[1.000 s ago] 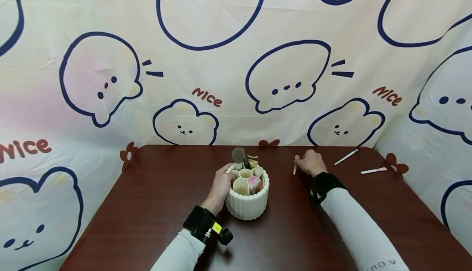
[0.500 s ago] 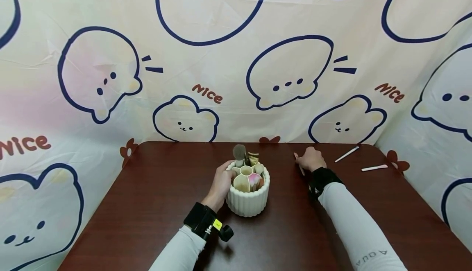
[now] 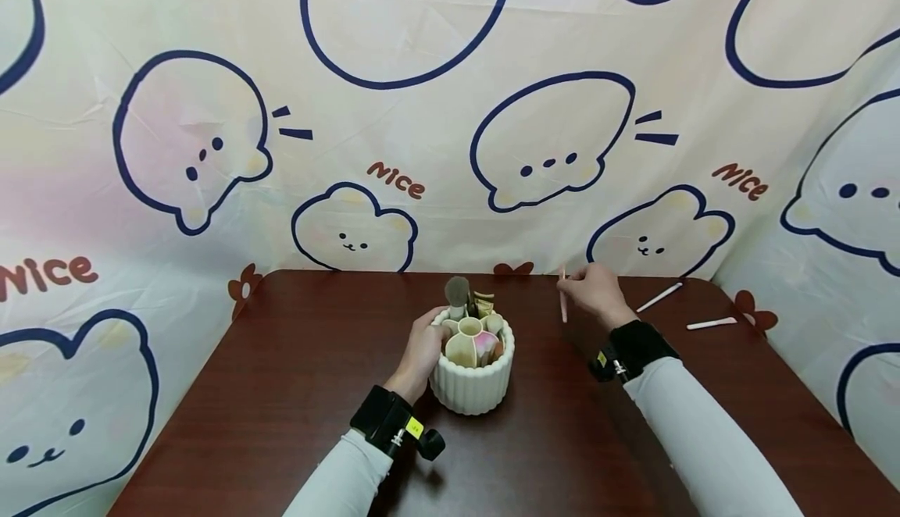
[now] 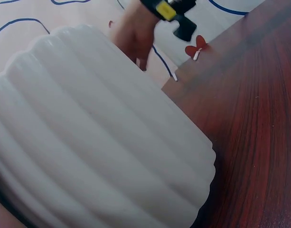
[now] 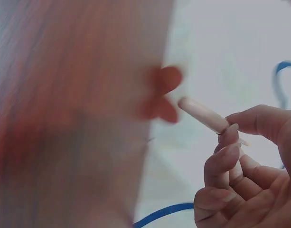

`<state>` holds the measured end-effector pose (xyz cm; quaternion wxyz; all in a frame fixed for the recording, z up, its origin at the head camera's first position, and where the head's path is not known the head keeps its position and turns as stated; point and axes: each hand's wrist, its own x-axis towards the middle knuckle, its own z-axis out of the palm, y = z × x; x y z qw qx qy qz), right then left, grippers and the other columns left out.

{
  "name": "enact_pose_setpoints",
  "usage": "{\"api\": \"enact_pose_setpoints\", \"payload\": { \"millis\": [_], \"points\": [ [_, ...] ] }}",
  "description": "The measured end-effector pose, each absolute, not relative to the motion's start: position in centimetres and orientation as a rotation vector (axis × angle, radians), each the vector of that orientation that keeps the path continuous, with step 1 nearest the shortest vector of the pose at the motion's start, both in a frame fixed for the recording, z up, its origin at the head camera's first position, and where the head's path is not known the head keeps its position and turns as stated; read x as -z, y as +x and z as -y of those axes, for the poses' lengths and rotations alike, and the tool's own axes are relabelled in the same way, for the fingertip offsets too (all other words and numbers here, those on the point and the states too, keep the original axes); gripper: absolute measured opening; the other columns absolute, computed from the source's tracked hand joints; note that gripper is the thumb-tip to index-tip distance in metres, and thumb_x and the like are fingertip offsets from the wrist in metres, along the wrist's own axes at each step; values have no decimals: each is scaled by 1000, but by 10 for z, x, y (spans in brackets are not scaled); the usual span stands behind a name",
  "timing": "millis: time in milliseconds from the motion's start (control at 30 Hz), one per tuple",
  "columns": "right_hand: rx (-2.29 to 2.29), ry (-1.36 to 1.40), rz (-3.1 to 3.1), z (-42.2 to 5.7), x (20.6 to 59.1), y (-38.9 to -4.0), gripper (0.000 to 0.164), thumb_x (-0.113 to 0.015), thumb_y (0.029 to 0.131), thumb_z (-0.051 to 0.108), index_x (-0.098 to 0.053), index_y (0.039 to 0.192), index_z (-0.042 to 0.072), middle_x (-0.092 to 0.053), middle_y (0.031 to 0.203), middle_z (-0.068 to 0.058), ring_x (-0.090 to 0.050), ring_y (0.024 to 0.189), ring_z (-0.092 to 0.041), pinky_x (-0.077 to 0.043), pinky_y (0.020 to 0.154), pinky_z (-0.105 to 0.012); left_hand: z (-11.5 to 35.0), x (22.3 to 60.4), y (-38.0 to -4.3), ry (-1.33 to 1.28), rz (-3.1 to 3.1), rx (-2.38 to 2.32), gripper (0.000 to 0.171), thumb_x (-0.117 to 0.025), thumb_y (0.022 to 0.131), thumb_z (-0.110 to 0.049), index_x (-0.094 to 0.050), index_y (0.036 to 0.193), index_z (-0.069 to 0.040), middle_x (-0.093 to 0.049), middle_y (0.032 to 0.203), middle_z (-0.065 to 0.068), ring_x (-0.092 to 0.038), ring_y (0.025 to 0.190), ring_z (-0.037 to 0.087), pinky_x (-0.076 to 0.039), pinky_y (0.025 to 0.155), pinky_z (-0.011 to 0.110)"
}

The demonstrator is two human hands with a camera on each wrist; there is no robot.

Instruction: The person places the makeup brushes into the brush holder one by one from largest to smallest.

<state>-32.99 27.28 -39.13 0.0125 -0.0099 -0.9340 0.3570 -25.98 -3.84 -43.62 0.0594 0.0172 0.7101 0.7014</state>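
A white ribbed brush pot point(image 3: 471, 388) stands on the table in the head view. Makeup brushes point(image 3: 457, 292) poke up from its compartments. My left hand point(image 3: 422, 349) grips the pot by its left side, thumb over the rim. In the left wrist view the pot's ribbed wall point(image 4: 102, 128) fills much of the picture. To the right, my right hand point(image 3: 598, 292) pinches a slim pink pen-like stick point(image 3: 564, 302) between thumb and fingers, near the table's back edge. The right wrist view shows the stick's rounded end point(image 5: 202, 114) pointing out from the fingertips.
Two slim white sticks lie apart at the back right, a tilted one point(image 3: 661, 297) and a flatter one point(image 3: 712, 323). Behind the dark wooden table point(image 3: 316, 392) hangs a printed cloth point(image 3: 436, 126), close beyond its back edge.
My right hand has risen and moved toward the back with the pink stick, which has swung from slanted under the hand to nearly vertical in the head view. My left hand and the pot stay put.
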Motion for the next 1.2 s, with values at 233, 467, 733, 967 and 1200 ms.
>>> {"api": "enact_pose_setpoints", "payload": {
  "millis": [233, 467, 733, 967, 1200],
  "points": [
    [-1493, 140, 2783, -244, 344, -286, 34, -64, 101, 31, -73, 112, 0, -68, 92, -4, -60, 76, -20, -50, 65, -30, 39, 437, -263, 52, -2159, -2115, 59, -43, 85, 0, -58, 143, -3, -58, 143, 15, -49, 134, 31, -35, 116, 53],
    [-1614, 583, 2642, -219, 322, -245, 23, -68, 100, 26, -73, 105, 4, -69, 85, -10, -60, 71, -24, -53, 61, -31, 40, 436, -261, 43, -2150, -2114, 58, -42, 87, 0, -57, 143, -3, -58, 143, 15, -49, 134, 30, -34, 116, 53],
    [-1478, 804, 2632, -200, 328, -221, 8, -71, 97, 23, -73, 96, 15, -72, 87, -7, -65, 73, -23, -55, 63, -32, 39, 435, -259, 49, -2139, -2113, 57, -41, 88, 0, -57, 143, -3, -58, 143, 14, -49, 134, 30, -33, 117, 53],
    [-1327, 905, 2620, -192, 341, -215, 5, -75, 94, 22, -75, 99, 22, -72, 85, 3, -64, 72, -16, -55, 61, -30, 39, 436, -257, 57, -2137, -2123, 57, -41, 88, 0, -57, 143, -3, -58, 142, 15, -49, 134, 30, -34, 116, 52],
    [-1108, 1114, 2562, -187, 353, -217, 8, -76, 93, 15, -76, 97, 22, -69, 86, 14, -59, 72, -8, -50, 59, -25, 38, 435, -259, 62, -2145, -2123, 58, -42, 88, 1, -55, 144, -1, -57, 145, 16, -47, 137, 31, -33, 117, 53]
  ]
}}
